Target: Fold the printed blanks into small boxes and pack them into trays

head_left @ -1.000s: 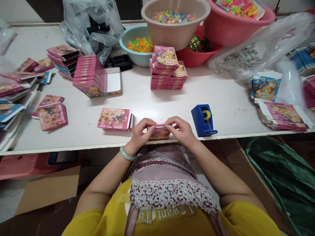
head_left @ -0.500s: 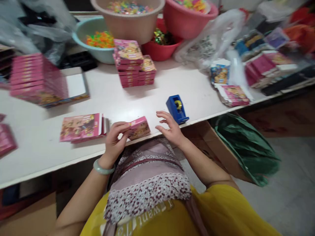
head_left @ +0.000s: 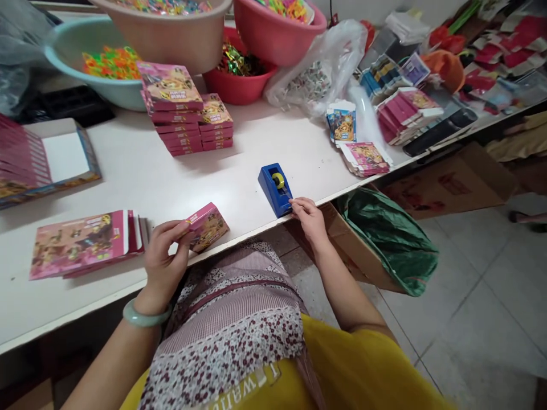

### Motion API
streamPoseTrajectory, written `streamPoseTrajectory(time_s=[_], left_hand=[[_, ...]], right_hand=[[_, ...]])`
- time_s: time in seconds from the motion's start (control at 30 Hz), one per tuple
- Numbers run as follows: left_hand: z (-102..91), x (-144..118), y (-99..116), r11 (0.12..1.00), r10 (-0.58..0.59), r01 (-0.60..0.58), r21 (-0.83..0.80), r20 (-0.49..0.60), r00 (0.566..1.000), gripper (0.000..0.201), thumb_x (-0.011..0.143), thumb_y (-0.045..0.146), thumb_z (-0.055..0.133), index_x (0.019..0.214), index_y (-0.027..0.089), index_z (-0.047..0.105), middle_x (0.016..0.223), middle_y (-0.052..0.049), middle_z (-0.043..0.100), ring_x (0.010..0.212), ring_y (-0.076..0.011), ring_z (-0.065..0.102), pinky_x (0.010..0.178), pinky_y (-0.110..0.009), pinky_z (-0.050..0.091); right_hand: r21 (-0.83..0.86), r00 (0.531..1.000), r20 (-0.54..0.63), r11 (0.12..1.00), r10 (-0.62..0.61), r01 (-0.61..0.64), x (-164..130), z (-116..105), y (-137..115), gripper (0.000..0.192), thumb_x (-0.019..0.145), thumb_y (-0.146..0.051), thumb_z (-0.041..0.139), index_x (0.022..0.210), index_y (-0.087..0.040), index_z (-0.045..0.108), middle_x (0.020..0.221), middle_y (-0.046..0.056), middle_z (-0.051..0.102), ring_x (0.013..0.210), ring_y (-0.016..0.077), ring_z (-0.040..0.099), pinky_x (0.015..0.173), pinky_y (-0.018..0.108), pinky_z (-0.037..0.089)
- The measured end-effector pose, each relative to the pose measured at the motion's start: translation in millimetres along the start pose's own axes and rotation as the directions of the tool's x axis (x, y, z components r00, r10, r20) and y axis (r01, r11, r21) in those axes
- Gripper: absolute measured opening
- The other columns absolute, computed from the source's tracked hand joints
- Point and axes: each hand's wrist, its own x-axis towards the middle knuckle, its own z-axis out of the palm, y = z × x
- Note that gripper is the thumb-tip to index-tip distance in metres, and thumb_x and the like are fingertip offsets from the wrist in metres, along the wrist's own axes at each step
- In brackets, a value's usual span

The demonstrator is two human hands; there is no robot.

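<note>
My left hand [head_left: 167, 250] is closed in a pinch on the left end of a small pink printed box [head_left: 209, 229], which rests tilted at the table's front edge. Thumb and forefinger of my right hand [head_left: 308, 219] are pinched together at the front lip of a blue tape dispenser [head_left: 273, 191], where the tape's end sits; the strip between them is barely visible. A yellow-cored tape roll [head_left: 278, 180] is inside the dispenser. Left of my left hand lies a row of flat pink cartons [head_left: 77, 242].
Stacked pink boxes [head_left: 171, 91] stand behind, near a light-blue basin [head_left: 64, 57], a beige basin [head_left: 171, 40] and a red basin [head_left: 256, 85]. Flattened cartons [head_left: 365, 158] lie to the right. Below the table edge is a carton with a green liner [head_left: 393, 245].
My right hand has moved from open above the table to a pinch at the tape dispenser's front. My left hand still holds the pink box. The view has swung to the right.
</note>
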Motion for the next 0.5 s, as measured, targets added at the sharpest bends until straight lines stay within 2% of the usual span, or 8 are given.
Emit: streamPoseTrajectory(time_s=[0.03,0.1,0.2,0.27,0.37,0.43,0.5], left_hand=[[0.0,0,0,1.0,-0.005,0.005,-0.005,0.002,1.0,0.033,0.086,0.017,0.068,0.116,0.029,0.065,0.108,-0.004,0.066,0.097,-0.0197,0.063,0.074,-0.034,0.055],[-0.4,0,0,1.0,-0.02,0.02,-0.019,0.004,1.0,0.034,0.087,0.018,0.068,0.119,0.03,0.064,0.11,-0.003,0.065,0.1,-0.0211,0.063,0.075,-0.037,0.056],[-1.5,1,2,0.999,-0.03,0.031,-0.032,0.027,0.999,0.035,0.089,0.02,0.066,0.122,0.032,0.063,0.116,-0.002,0.064,0.107,-0.0241,0.063,0.08,-0.042,0.057],[-1.4,2,3,0.999,-0.026,0.028,-0.029,0.046,0.999,0.033,0.09,0.021,0.064,0.121,0.033,0.063,0.121,-0.002,0.063,0.113,-0.0256,0.062,0.086,-0.045,0.057],[0.7,2,5,1.0,0.01,-0.01,-0.013,0.031,0.999,0.032,0.089,0.019,0.065,0.119,0.032,0.063,0.118,-0.003,0.064,0.109,-0.0232,0.063,0.081,-0.04,0.058],[2.3,4,7,0.999,0.048,-0.048,-0.003,0.018,0.999,0.031,0.085,0.016,0.069,0.114,0.028,0.064,0.11,-0.004,0.066,0.098,-0.0194,0.065,0.07,-0.032,0.057],[2.8,7,11,0.997,0.08,-0.08,0.012,0.031,0.996,0.027,0.084,0.015,0.069,0.108,0.024,0.063,0.102,-0.005,0.065,0.09,-0.0166,0.064,0.062,-0.026,0.053]], right_hand=[[0.054,0.999,-0.008,0.998,0.034,-0.034,-5,1,2,0.04,0.081,-0.058,0.064,0.093,-0.02,0.071,0.119,0.008,0.056,0.088,0.0156,0.063,0.075,0.033,0.059],[0.055,0.998,-0.022,0.997,0.051,-0.05,-11,2,4,0.039,0.08,-0.057,0.065,0.088,-0.02,0.07,0.121,0.009,0.056,0.086,0.015,0.063,0.076,0.034,0.06],[-0.13,0.998,-0.04,0.991,-0.051,0.045,-11,0,3,0.028,0.081,-0.047,0.065,0.077,-0.02,0.067,0.113,0.01,0.057,0.092,0.0188,0.063,0.081,0.036,0.058],[-0.277,0.992,-0.023,0.955,-0.121,0.11,-8,-5,3,0.022,0.082,-0.04,0.063,0.072,-0.021,0.065,0.108,0.01,0.059,0.095,0.0208,0.062,0.084,0.038,0.057],[-0.427,0.988,0.045,0.891,-0.148,0.153,-11,-12,-2,0.021,0.081,-0.035,0.062,0.065,-0.022,0.061,0.094,0.009,0.062,0.088,0.0228,0.063,0.085,0.041,0.055],[-0.385,0.985,0.111,0.909,-0.129,0.162,-21,-7,-13,0.02,0.083,-0.034,0.061,0.068,-0.022,0.064,0.082,0.007,0.065,0.079,0.0221,0.064,0.08,0.04,0.056],[-0.193,0.968,0.237,0.973,-0.081,0.129,-36,10,-32,0.018,0.086,-0.037,0.061,0.079,-0.022,0.07,0.074,0.003,0.067,0.065,0.0184,0.064,0.069,0.036,0.056]])
